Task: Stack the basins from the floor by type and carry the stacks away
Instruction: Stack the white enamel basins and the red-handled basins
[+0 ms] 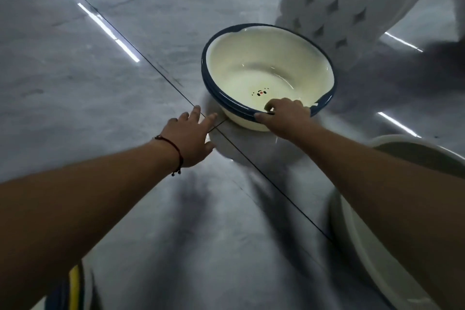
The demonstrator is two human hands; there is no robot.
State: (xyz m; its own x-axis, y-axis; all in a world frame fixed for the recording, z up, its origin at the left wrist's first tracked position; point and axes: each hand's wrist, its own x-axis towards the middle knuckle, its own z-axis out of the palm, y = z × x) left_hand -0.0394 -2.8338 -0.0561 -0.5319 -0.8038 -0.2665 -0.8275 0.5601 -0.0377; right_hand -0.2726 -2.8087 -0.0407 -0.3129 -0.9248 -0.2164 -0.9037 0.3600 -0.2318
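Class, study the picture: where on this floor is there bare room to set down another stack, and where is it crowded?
Bare floor spreads left of the blue-rimmed basins, beyond the left hand. Crowded: the right side, where the white stool stands behind the basins and another basin lies near.

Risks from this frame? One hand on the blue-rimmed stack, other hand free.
1. Only the right hand grips the near rim of the basin stack; lifted this way, it may tilt or the nested basins may slip apart.
2. The left hand is open and off the rim, so no support yet.
3. The white chair stands close behind; a swing could hit it.
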